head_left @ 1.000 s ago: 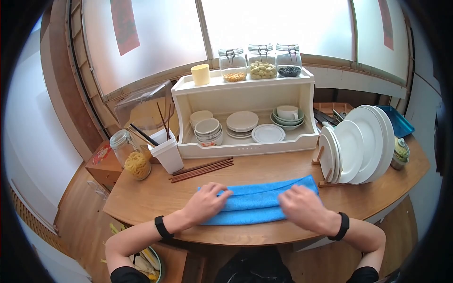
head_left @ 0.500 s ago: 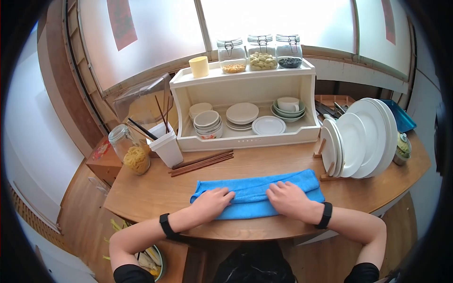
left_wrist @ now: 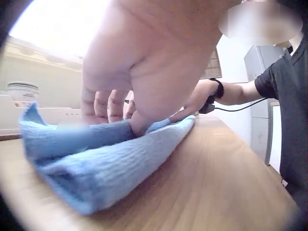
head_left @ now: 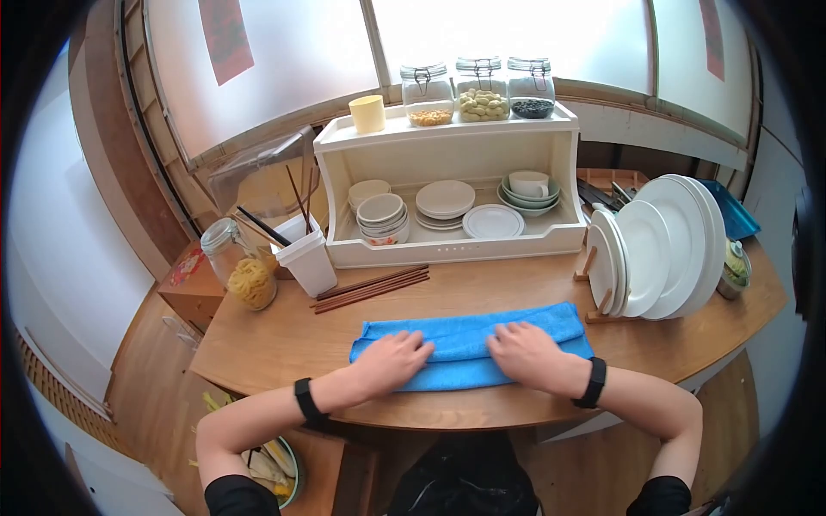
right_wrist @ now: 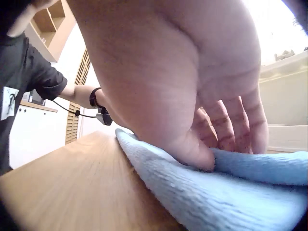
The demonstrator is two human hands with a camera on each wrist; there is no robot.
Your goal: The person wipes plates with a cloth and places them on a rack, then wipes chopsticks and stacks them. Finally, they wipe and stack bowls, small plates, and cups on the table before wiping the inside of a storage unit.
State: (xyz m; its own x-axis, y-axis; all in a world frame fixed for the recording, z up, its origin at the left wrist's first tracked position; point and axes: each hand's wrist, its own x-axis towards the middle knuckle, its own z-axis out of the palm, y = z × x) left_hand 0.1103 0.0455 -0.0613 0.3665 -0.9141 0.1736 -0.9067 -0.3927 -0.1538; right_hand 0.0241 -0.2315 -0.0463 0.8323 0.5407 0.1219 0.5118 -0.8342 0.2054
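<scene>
A blue towel (head_left: 465, 375) lies folded lengthwise near the table's front edge, a flap turned up along its middle. With thumb in front and fingers behind, my left hand (head_left: 391, 359) pinches that flap left of centre. Farther right, my right hand (head_left: 529, 354) grips the same flap, its thumb (right_wrist: 195, 156) pressed to the near side. From the left wrist, the towel's end (left_wrist: 91, 178) shows as loose layers with a raised corner. The fingertips behind the flap are partly hidden in both wrist views.
Behind the towel lie several brown chopsticks (head_left: 372, 288), beside a white chopstick holder (head_left: 308, 268) and a pasta jar (head_left: 251, 279). A cream shelf (head_left: 456, 251) with bowls and plates stands at the back. White plates (head_left: 684, 249) fill a wooden rack at right.
Both hands came down onto the towel from a blurred, slightly raised pose; the right shifted left and took hold of the flap. Over the last half second they barely moved.
</scene>
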